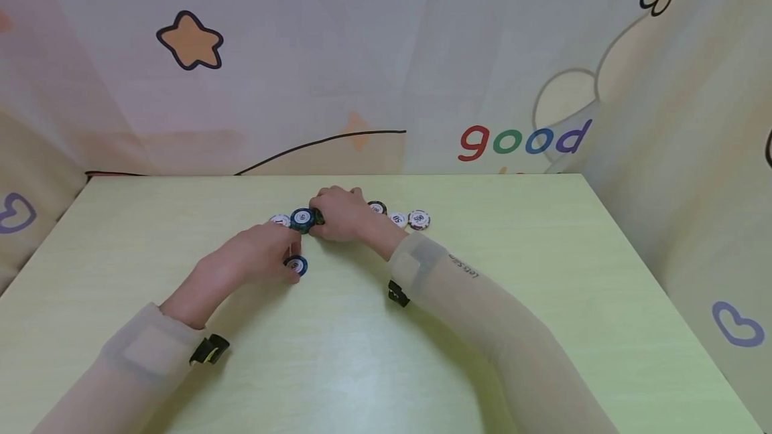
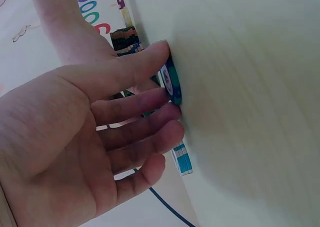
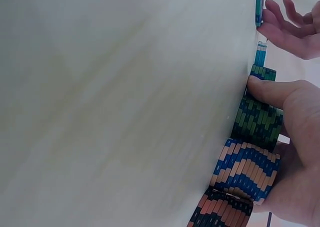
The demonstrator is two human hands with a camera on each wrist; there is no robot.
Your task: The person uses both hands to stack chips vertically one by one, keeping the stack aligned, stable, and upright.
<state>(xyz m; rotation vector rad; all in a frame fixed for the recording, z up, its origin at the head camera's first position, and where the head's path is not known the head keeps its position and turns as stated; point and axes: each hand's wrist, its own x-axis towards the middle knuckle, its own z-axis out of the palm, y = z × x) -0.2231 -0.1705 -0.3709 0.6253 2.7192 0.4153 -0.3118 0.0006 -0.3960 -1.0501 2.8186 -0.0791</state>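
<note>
My left hand [image 1: 256, 253] pinches a single dark blue and green poker chip [image 1: 295, 265] between thumb and fingers. In the left wrist view that poker chip [image 2: 172, 82] stands tilted on edge close to the tabletop, the other fingers loosely bent. My right hand [image 1: 340, 214] reaches among the stacks at the back. In the right wrist view its thumb [image 3: 272, 92] lies against the green poker chips [image 3: 257, 118], and its fingers pass behind the stacks, mostly hidden. Just left of this hand is a dark blue-topped stack [image 1: 303, 220].
More poker chip stacks stand in a row: a light blue one [image 3: 261, 53], a blue and peach one [image 3: 245, 169] and a black and orange one [image 3: 222, 209]. White-topped chips [image 1: 419, 220] end the row at right. A printed curtain [image 1: 374, 52] rises behind the table [image 1: 374, 353].
</note>
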